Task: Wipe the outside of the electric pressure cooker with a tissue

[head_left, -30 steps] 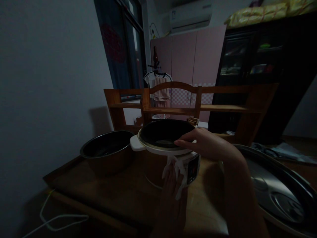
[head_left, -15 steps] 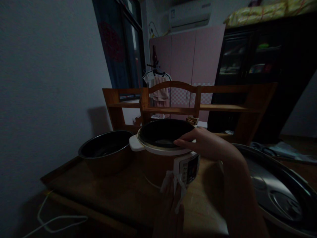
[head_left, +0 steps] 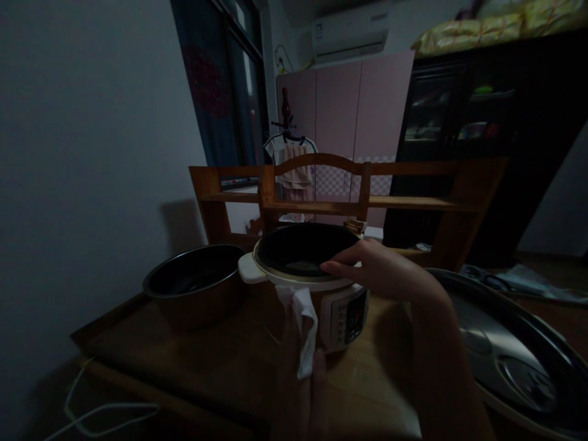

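A white electric cooker (head_left: 321,283) with a dark inside stands on the wooden table, its control panel (head_left: 348,318) facing front. My right hand (head_left: 362,260) grips the cooker's right rim, with fingertips curled over the inner edge. Below the rim, my left hand (head_left: 297,361) presses a folded white wipe (head_left: 304,324) against the cooker's front, left of the panel. Part of the left fingers is hidden by the wipe. To the left sits a dark inner pot (head_left: 195,294). On the right lies a large lid (head_left: 503,355) with its metallic inner side up.
The wooden table (head_left: 358,392) has a low shelf unit (head_left: 316,205) along its back. A white wall (head_left: 92,153) borders the left side. A white cable (head_left: 108,405) hangs at the lower left. Pink wardrobes (head_left: 337,110) and a dark cabinet (head_left: 441,159) stand behind.
My left hand has moved up and left with the wipe, from the control panel's lower left corner to just under the rim. My right hand keeps its hold on the cooker.
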`<state>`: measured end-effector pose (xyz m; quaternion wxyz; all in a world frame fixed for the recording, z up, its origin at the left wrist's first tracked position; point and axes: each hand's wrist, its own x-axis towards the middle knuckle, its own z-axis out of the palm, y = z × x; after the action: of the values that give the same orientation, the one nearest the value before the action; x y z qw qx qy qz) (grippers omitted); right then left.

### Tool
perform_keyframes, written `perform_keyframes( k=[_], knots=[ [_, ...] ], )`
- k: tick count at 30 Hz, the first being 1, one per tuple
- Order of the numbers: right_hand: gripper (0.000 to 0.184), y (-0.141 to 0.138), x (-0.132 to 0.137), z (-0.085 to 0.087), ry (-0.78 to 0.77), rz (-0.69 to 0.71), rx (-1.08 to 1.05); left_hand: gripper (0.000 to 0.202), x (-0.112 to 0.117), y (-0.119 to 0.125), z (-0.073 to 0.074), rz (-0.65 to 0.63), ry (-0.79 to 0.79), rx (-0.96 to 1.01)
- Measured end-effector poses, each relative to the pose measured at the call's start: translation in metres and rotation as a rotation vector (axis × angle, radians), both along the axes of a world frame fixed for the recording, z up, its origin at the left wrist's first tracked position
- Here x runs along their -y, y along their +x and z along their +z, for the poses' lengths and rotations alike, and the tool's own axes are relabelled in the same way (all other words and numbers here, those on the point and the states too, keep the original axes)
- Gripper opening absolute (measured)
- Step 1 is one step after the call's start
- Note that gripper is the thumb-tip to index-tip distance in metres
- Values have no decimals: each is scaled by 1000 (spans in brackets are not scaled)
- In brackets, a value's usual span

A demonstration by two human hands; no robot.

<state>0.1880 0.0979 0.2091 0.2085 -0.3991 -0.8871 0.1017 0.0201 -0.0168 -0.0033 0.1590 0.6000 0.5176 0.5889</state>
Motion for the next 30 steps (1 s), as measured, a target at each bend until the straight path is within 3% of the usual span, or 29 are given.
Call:
perform_keyframes(
  k=[3, 6, 14, 30],
  knots=[
    [57, 0, -1, -1, 5, 6, 2, 37, -24, 7, 15, -114, 33, -51],
    [58, 0, -1, -1, 11, -1, 3, 43, -38, 10, 22, -149, 27, -88],
    [56, 1, 0, 0, 13, 6, 0, 57, -39, 13, 5, -129, -20, -374],
    [54, -1, 2, 1, 30, 8, 7, 56, -33, 22, -7, -97, 76, -337]
  ],
)
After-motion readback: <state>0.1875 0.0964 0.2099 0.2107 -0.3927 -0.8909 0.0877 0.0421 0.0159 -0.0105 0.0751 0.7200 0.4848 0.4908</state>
